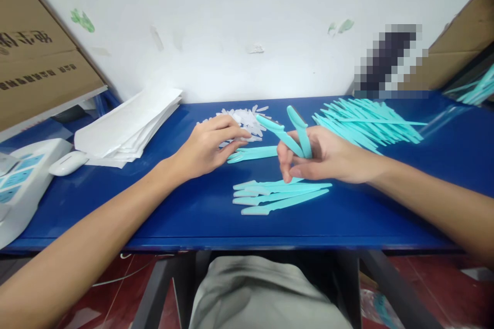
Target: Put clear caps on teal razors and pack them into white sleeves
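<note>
Four capped turquoise razors (280, 195) lie below right hand (320, 157) gripping two; left hand (208, 146) pinches clear caps (247, 118).

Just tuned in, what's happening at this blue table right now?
A person sits at the blue table. The right hand holds two turquoise razor handles up between its fingers, above a small row of capped ones. The left hand reaches into the pile of clear caps. A larger heap of handles lies to the right.
</note>
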Demonstrator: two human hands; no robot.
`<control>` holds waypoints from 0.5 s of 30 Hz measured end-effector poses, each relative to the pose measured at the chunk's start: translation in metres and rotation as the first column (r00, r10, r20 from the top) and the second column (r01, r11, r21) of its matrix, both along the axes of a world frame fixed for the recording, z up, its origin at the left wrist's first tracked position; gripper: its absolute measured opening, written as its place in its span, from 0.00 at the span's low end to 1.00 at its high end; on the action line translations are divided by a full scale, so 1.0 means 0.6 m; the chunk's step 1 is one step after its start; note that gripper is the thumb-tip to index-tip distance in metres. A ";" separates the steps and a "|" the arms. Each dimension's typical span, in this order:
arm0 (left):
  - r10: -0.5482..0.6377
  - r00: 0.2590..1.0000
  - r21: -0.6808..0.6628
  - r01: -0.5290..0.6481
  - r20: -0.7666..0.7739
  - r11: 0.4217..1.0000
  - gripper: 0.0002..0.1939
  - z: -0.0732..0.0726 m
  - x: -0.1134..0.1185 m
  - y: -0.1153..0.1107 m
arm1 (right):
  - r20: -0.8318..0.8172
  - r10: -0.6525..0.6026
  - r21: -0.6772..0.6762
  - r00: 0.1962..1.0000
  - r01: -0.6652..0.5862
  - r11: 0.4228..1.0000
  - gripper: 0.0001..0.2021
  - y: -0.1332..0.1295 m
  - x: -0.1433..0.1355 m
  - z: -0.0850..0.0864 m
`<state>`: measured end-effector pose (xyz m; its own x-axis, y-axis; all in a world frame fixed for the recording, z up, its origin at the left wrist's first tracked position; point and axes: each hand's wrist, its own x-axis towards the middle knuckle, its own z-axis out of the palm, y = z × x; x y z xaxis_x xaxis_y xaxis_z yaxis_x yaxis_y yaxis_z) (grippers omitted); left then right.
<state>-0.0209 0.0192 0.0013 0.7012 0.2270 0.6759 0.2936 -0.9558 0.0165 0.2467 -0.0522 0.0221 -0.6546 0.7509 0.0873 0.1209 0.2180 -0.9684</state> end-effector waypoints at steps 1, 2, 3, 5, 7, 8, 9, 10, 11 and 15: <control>-0.001 1.000 0.006 0.001 0.003 1.000 0.08 0.001 0.000 0.000 | 0.003 0.002 0.006 1.000 -0.002 1.000 0.12 0.000 0.000 0.000; -0.001 1.000 0.011 0.001 0.005 1.000 0.08 0.001 0.001 -0.001 | 0.008 0.002 0.009 1.000 -0.002 1.000 0.13 0.001 0.000 -0.001; 0.001 1.000 0.014 -0.001 0.006 1.000 0.08 0.002 0.001 -0.002 | 0.012 0.000 0.010 1.000 0.000 1.000 0.13 0.001 0.001 -0.001; 0.007 1.000 0.019 -0.007 0.005 1.000 0.08 0.005 0.001 -0.004 | 0.020 -0.003 0.013 1.000 0.003 1.000 0.13 0.001 0.001 -0.002; 0.014 1.000 0.014 -0.014 -0.007 1.000 0.08 0.007 0.002 -0.006 | 0.024 -0.004 0.017 1.000 0.003 1.000 0.12 0.002 0.001 -0.003; 0.016 1.000 0.006 -0.016 -0.016 1.000 0.08 0.008 0.002 -0.006 | 0.022 -0.002 0.018 1.000 0.001 1.000 0.11 0.002 0.001 -0.003; 0.018 1.000 -0.005 -0.018 -0.025 1.000 0.08 0.009 0.002 -0.007 | 0.019 0.001 0.018 1.000 -0.002 1.000 0.11 0.002 0.001 -0.002; 0.017 0.999 -0.016 -0.018 -0.036 1.000 0.08 0.010 0.002 -0.007 | 0.020 0.004 0.019 1.000 -0.004 1.000 0.11 0.002 0.001 -0.002; 0.014 0.999 -0.024 -0.015 -0.043 1.000 0.08 0.010 0.002 -0.006 | 0.025 0.005 0.021 1.000 -0.006 1.000 0.11 0.001 0.001 -0.002; 0.021 0.999 -0.025 -0.022 -0.038 0.999 0.12 0.009 0.002 -0.004 | 0.052 0.001 0.029 0.999 -0.002 1.000 0.11 0.001 0.001 -0.001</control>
